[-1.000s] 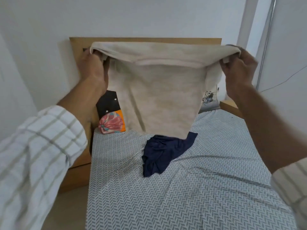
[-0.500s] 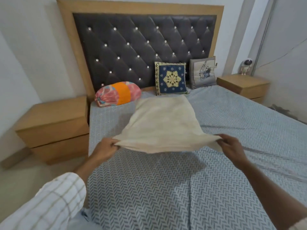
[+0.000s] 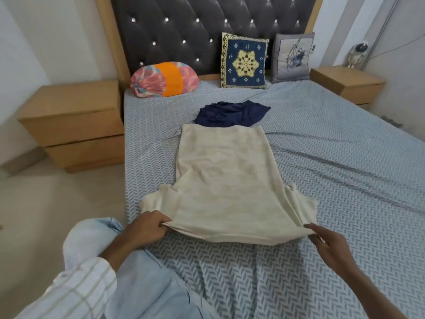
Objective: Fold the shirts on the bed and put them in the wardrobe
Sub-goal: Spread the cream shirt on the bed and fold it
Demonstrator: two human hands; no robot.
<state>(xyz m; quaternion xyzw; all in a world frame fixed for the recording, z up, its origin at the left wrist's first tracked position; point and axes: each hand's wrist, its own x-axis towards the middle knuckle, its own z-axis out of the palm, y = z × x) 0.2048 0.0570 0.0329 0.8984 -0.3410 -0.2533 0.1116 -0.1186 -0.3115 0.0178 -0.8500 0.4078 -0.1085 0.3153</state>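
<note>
1. The cream shirt (image 3: 226, 180) lies spread flat on the bed (image 3: 345, 180), its hem toward the headboard (image 3: 207, 26) and its shoulder edge nearest the person.
2. The left hand (image 3: 147, 229) is clenched on the near left corner of the cream shirt, thumb and fingers pinching the fabric edge, which is lifted slightly off the sheet.
3. The right hand (image 3: 328, 245) is released, fingers loosely spread, with the fingertips at the near right corner of the cream shirt (whether they actually touch the cloth cannot be told).
4. Both short sleeves of the cream shirt stick out to the sides near the person; the right one is bunched in folds.
5. A navy shirt (image 3: 231, 113) lies crumpled just beyond the cream shirt's far edge, which overlaps it slightly.
6. At the head of the bed sit a pink and orange bolster (image 3: 164, 79), a blue patterned cushion (image 3: 245, 61) and a grey cushion (image 3: 292, 57), all leaning against or near the headboard.
7. A wooden nightstand (image 3: 73, 120) stands at the left side of the bed and another nightstand (image 3: 347, 82) at the right.
8. The person's pale blue trouser leg (image 3: 142, 279) rests against the near edge of the bed, and a striped sleeve (image 3: 76, 293) covers the left forearm
</note>
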